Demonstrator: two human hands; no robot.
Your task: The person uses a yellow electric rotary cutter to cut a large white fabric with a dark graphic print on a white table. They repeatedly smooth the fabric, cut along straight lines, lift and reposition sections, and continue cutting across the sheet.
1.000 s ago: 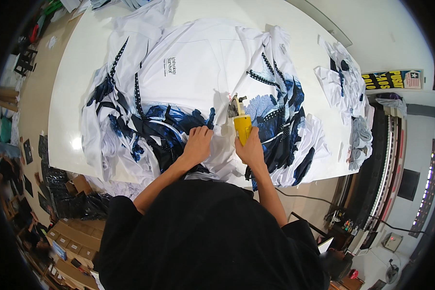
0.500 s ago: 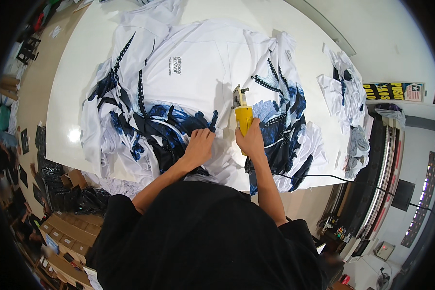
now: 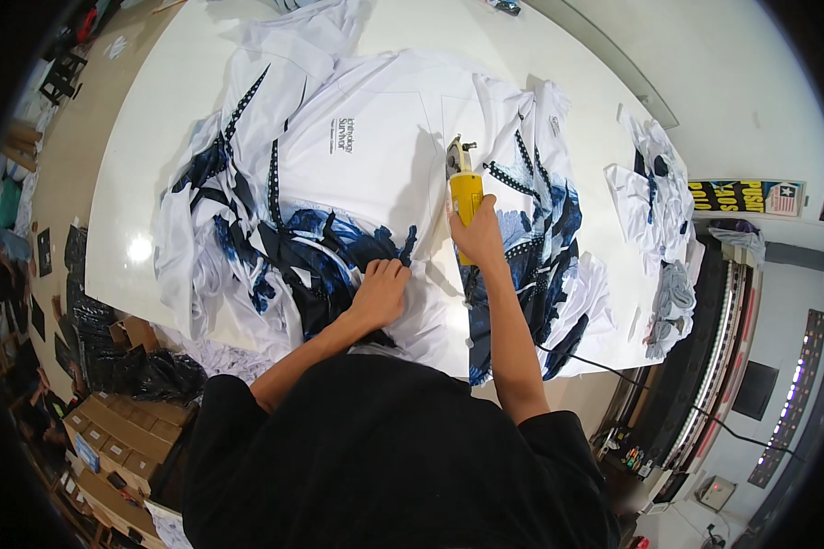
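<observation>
My right hand is wrapped round the yellow body of an electric rotary cutter. Its metal head and round blade point away from me, over the white printed fabric, along a gap between two pieces. Left of the cutter, my left hand rests on the fabric's lower part with its fingers bent and close together, gripping the cloth near a dark blue print. The fingertips are partly hidden. Right of the gap lies another printed piece, blue and white, passing under my right forearm.
Bunched fabric lies at the left of the white table; more cloth piles sit at its right edge. A black cord trails off rightward. Cardboard boxes and black plastic bags stand at lower left.
The cutter and my right hand have moved farther away from me along the gap, which has widened near my right wrist. My left hand stays on the cloth at nearly the same spot.
</observation>
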